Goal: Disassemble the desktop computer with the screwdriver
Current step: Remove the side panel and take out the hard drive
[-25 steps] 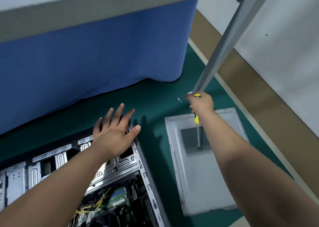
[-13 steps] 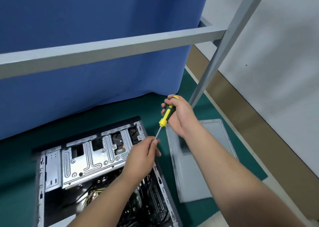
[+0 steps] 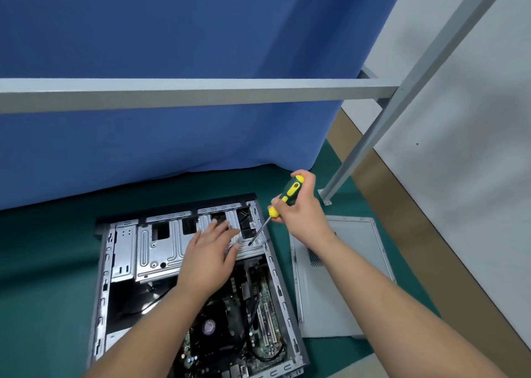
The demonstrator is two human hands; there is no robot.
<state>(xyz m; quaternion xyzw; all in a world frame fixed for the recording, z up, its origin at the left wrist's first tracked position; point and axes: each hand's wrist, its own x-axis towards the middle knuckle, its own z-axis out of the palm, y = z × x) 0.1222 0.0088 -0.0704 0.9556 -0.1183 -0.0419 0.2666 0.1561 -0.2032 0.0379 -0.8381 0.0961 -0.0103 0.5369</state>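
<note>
Blue curtain (image 3: 172, 136) hangs behind grey metal frame (image 3: 201, 94) above green mat (image 3: 43, 262).

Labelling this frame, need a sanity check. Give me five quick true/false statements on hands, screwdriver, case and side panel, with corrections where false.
1. The right hand grips the screwdriver by its handle. True.
2. The screwdriver tip points at the motherboard fan. False: it meets the metal drive cage near the case's far right corner.
3. The left hand lies flat on the drive cage. True.
4. The side panel is still mounted on the computer case. False: it lies on the green mat, right of the case.
5. The case interior is exposed. True.
</note>
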